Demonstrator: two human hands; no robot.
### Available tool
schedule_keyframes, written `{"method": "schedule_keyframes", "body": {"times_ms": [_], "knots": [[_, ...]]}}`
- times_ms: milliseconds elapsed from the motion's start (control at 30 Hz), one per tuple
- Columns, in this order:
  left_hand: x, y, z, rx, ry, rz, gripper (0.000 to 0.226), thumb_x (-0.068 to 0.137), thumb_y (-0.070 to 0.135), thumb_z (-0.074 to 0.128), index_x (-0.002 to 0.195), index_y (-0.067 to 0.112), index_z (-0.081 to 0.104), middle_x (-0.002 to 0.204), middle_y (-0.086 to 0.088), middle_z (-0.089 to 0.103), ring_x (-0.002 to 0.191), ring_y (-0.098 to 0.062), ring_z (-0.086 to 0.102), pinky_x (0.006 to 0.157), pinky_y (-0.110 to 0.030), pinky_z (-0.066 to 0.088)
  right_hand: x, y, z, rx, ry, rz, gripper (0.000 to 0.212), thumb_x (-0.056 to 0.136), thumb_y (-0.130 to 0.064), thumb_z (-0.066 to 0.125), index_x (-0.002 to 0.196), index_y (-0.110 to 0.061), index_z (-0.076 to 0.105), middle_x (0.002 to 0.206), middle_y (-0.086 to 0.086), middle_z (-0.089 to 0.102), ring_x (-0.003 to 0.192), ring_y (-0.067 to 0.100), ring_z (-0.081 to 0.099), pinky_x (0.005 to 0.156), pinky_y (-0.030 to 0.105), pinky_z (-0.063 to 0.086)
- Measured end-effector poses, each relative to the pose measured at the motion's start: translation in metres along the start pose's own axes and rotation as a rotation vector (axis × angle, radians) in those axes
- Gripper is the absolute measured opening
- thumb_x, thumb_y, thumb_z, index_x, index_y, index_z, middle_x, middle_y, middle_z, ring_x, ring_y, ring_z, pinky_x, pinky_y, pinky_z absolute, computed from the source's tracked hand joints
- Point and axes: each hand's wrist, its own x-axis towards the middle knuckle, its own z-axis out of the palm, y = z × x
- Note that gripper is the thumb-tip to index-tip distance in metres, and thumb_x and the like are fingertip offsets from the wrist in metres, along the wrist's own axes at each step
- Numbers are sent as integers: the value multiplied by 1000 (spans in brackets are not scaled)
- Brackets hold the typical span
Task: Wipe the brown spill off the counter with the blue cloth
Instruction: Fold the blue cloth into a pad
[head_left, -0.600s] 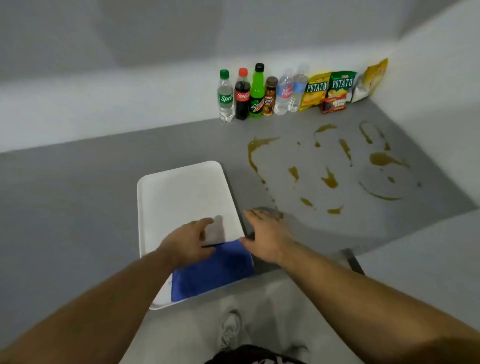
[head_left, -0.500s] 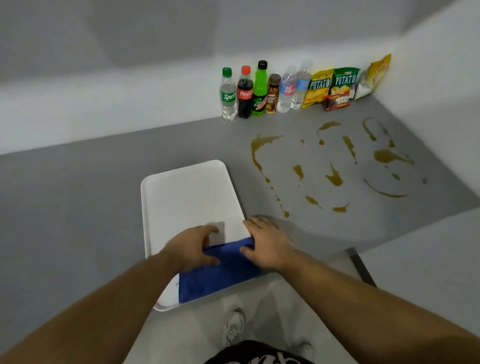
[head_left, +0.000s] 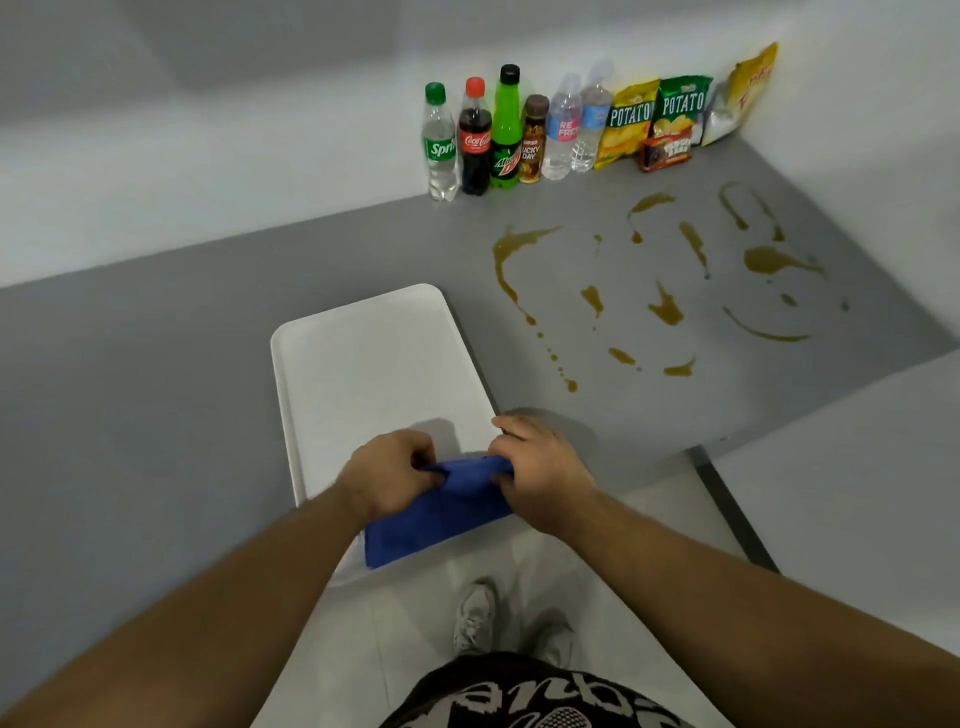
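We see both hands on the blue cloth (head_left: 441, 512), which lies on the near end of a white tray (head_left: 363, 364) on the grey bench (head_left: 156, 364). Left hand (head_left: 387, 480) has its fingers curled shut on the cloth's far-left edge; right hand (head_left: 540, 475) has its fingers pinched closed on the far-right edge. The far edge of the cloth is bunched and raised between the two hands, while the near part looks flat on the tray, reaching the tray's near corner by the bench edge. We cannot tell how far the raised edge is off the tray. The rest of the tray is bare white. The brown spill (head_left: 665, 306) sits on the bench to the right of and beyond the tray, well apart from the cloth: a long curved streak nearest the tray with a trail of small drops running toward the right hand, several blobs in the middle, and thinner arcs and a larger puddle toward the right wall. Along the back wall stands a row of bottles (head_left: 506, 135): Sprite, Coca-Cola, a green one, a brown one, two clear water bottles. Just beside them on the right are snack bags (head_left: 660, 119), two reading POTATO. Below the bench edge we see a grey shoe (head_left: 475, 618) on the floor.
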Motion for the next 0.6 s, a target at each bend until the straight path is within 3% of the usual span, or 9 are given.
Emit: {"method": "schedule_keyframes", "body": {"times_ms": [67, 100, 167, 200, 267, 367, 467, 600], "knots": [[-7, 8, 1, -82, 16, 27, 14, 90, 31, 73, 80, 30, 64, 83, 3, 68, 83, -23, 63, 79, -36, 53, -10, 3, -8, 168, 28, 8, 11, 94, -21, 59, 103, -19, 66, 106, 1, 65, 96, 20, 60, 88, 37, 51], [-13, 13, 1, -110, 27, 44, 10, 91, 28, 72, 84, 30, 66, 86, 3, 70, 85, -23, 64, 82, -36, 53, -15, 5, -12, 255, 34, 26, 11, 95, -21, 59, 104, -22, 65, 97, -4, 64, 86, 13, 60, 80, 27, 52], [-24, 25, 2, -169, 42, 81, 9, 93, 22, 71, 94, 31, 71, 93, 5, 73, 89, -18, 66, 86, -31, 53, -25, 10, -21, 410, 82, 61, 16, 95, -19, 61, 106, -29, 66, 92, -15, 63, 82, 1, 61, 73, 8, 46], [-29, 32, 2, -198, 41, 98, 12, 94, 21, 70, 98, 32, 72, 97, 6, 74, 92, -15, 66, 86, -28, 52, -31, 13, -25, 479, 116, 80, 18, 96, -18, 63, 104, -33, 67, 90, -17, 64, 82, -3, 62, 72, 5, 45], [-38, 50, 2, -219, 10, 120, 12, 96, 24, 69, 104, 33, 73, 100, 6, 75, 93, -13, 67, 85, -26, 52, -43, 20, -34, 578, 182, 102, 21, 96, -16, 65, 97, -36, 66, 86, -18, 67, 83, -1, 65, 71, 6, 46], [-45, 77, 4, -201, -40, 170, 6, 95, 31, 72, 97, 28, 77, 90, 1, 75, 83, -19, 65, 84, -40, 54, -60, 31, -50, 666, 228, 80, 20, 98, -13, 64, 96, -33, 67, 91, -21, 68, 87, 3, 67, 73, 10, 49], [-49, 114, 8, -175, -14, 266, 15, 87, 36, 79, 94, 24, 75, 91, -1, 69, 83, -18, 64, 86, -47, 54, -75, 37, -67, 684, 243, 4, 25, 98, -8, 62, 99, -32, 68, 93, -20, 69, 87, 5, 68, 76, 13, 50], [-47, 162, 17, -208, 114, 407, 39, 79, 45, 82, 111, 28, 67, 95, 8, 70, 87, -10, 66, 83, -36, 55, -89, 46, -86, 723, 347, -43, 29, 97, -7, 63, 111, -32, 68, 111, -17, 70, 105, 6, 68, 90, 18, 52]]}}
